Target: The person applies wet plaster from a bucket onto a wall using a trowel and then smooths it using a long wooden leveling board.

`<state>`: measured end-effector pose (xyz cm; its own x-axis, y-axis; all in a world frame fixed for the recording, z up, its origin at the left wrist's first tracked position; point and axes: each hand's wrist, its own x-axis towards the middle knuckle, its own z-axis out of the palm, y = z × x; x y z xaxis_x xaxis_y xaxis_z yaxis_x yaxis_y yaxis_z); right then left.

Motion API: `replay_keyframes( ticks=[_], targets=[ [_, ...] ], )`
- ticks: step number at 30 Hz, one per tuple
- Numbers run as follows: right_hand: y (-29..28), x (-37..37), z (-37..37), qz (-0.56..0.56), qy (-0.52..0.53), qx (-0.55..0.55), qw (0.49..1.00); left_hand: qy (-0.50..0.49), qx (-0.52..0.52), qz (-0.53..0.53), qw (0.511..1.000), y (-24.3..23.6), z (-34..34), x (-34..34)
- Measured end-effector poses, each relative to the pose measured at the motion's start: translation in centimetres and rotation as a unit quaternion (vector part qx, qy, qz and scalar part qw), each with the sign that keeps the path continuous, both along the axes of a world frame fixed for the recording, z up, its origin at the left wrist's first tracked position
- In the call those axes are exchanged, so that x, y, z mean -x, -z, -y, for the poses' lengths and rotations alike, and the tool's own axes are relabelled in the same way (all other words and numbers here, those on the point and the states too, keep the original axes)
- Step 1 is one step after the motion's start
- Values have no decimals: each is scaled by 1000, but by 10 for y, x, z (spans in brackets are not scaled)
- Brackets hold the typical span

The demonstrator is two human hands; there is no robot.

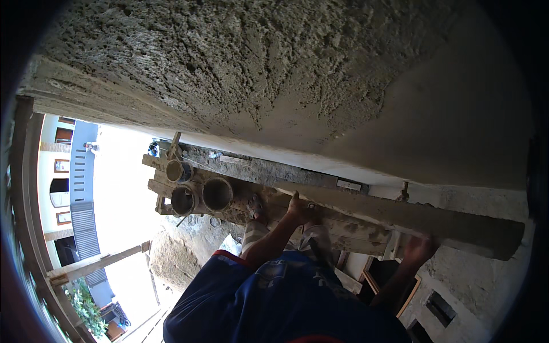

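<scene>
Fingers half-curled, left hand holds the long board; right hand, four o'clock — can't tell its grip. Likely levelling plaster; next needs even pressure.

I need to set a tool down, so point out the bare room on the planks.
Stained but bare planking shows right of the right leg, below the long board. A narrow gap separates the left foot from the nearest bucket. The left end is crowded: three buckets bunch together.
</scene>
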<state>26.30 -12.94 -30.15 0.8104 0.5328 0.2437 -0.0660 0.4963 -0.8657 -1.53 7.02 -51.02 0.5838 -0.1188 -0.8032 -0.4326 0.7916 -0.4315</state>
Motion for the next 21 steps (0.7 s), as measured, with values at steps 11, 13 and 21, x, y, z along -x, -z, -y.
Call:
replay_keyframes(
  ticks=[11,13,21],
  targets=[
    [41,48,-83,-186,96,166,964,-304,-222,-125,918,58,-65,70],
    [81,42,-90,-252,201,348,880,-349,-222,-71,907,91,-74,80],
    [334,11,-116,-248,-17,337,908,-204,-237,-279,908,348,-146,92]
  ],
)
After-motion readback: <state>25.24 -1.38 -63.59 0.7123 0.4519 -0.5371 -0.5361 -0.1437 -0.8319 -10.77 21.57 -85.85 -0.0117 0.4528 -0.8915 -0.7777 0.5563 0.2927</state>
